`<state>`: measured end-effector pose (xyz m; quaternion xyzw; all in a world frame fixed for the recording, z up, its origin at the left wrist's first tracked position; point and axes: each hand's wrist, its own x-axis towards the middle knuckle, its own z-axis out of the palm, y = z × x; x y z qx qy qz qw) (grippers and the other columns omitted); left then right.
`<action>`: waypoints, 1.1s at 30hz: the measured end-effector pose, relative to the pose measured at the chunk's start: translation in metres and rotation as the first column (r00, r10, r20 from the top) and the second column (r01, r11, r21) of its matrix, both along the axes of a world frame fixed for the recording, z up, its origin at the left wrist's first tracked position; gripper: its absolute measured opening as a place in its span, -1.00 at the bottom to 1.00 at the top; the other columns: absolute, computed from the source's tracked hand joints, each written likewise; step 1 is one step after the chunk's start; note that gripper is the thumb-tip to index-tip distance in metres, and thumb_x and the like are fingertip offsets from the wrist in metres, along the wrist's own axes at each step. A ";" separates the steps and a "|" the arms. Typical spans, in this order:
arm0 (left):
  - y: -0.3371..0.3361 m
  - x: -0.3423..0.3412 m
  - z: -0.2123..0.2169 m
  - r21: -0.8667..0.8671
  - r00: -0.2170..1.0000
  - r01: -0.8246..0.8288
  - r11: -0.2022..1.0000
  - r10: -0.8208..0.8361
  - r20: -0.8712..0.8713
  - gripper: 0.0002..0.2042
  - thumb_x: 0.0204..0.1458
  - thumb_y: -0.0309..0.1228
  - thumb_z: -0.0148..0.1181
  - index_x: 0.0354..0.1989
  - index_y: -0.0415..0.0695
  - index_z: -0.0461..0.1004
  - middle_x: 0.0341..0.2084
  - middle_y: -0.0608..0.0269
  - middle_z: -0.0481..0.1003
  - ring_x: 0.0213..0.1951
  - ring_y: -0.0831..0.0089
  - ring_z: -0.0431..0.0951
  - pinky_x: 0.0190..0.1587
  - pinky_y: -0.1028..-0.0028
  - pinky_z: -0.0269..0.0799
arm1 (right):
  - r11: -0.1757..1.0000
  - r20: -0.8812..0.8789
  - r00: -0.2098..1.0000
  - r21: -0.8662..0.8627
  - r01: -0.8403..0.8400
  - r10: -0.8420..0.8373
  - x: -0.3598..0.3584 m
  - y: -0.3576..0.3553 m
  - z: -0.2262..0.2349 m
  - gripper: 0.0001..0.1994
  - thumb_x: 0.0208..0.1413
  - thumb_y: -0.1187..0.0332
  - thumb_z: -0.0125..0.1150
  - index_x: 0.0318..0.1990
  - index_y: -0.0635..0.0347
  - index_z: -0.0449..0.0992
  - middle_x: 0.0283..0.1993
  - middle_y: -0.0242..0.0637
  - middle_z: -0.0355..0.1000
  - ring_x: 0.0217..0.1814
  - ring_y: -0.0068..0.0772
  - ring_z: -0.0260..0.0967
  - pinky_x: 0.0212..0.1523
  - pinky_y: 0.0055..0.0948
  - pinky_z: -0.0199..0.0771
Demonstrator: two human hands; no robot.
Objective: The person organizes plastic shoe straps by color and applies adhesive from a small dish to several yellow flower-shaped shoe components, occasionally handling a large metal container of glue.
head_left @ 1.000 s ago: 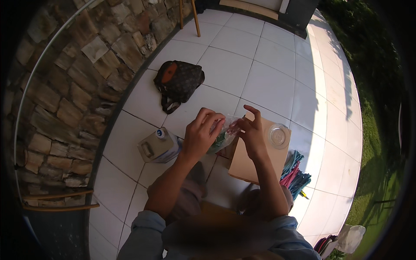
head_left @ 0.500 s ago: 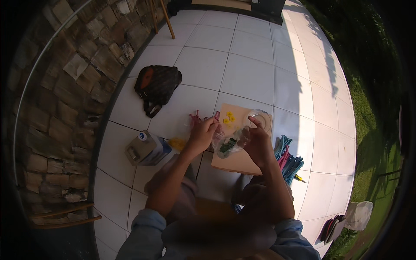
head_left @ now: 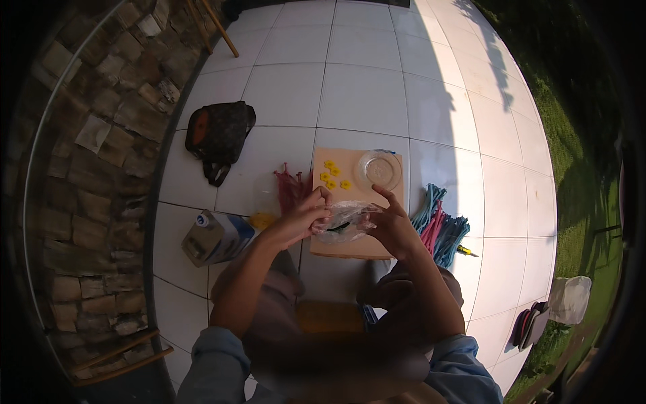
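Note:
A clear plastic bag (head_left: 346,214) with something dark green inside is stretched between my hands, low over the near part of a tan board (head_left: 353,250). My left hand (head_left: 301,219) is closed on the bag's left edge, thumb and fingers pinched together. On the opposite edge, the fingers of my right hand (head_left: 393,227) grip the plastic while the index finger points up and away. Beyond the bag, several small yellow flower-shaped pieces (head_left: 331,176) lie on the board. A round clear dish (head_left: 378,170) sits beside them at the board's far right.
Reddish-pink strips (head_left: 292,190) lie left of the board. Bundles of blue and pink strips (head_left: 441,225) rest on its right, near a yellow-handled tool (head_left: 465,251). A container with a white-and-blue cap (head_left: 214,237) and a dark backpack (head_left: 219,138) stand on the tiles to the left.
The bag has come down closer to the board and spread wider between my hands. My left hand has shifted away from the reddish-pink strips. More yellow pieces show now. The whole view has shifted.

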<state>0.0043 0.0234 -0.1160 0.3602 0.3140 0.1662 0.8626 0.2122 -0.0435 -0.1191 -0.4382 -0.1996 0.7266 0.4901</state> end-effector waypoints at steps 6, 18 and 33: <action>-0.012 0.014 -0.001 0.866 0.918 0.367 0.339 0.018 -0.396 -0.87 0.11 -0.40 -0.02 -0.18 0.05 0.38 -0.45 0.35 0.18 -0.32 0.48 0.16 -0.12 0.53 0.17 | 0.976 -0.335 0.924 -0.175 0.132 -0.185 0.009 -0.002 -0.013 -0.48 0.03 0.55 -0.07 0.17 0.17 -0.05 -0.39 -0.27 0.27 -0.32 -0.43 0.26 -0.21 -0.36 0.32; -0.025 0.048 -0.054 0.750 0.567 0.527 0.400 0.491 -0.661 -0.55 -0.33 -0.61 0.25 -0.16 -0.03 0.38 -0.19 0.04 0.11 -0.09 0.08 0.24 -0.07 0.25 0.28 | 0.968 0.618 0.773 0.076 -0.238 0.141 -0.018 0.010 -0.065 -0.33 -0.13 0.71 -0.03 0.15 0.12 -0.15 -0.43 -0.31 0.20 -0.41 -0.46 0.24 -0.32 -0.46 0.34; -0.020 0.057 -0.062 0.562 0.373 0.818 0.118 0.635 -0.676 -0.85 -0.37 -0.33 0.32 -0.59 -0.11 0.55 0.17 0.14 0.11 0.23 0.14 -0.02 0.24 0.01 -0.20 | 0.893 0.876 0.482 0.241 -0.380 -0.031 -0.021 0.020 -0.057 -0.32 -0.19 0.78 -0.17 0.20 0.29 -0.11 -0.03 0.23 0.11 -0.08 0.14 0.18 0.00 -0.19 0.22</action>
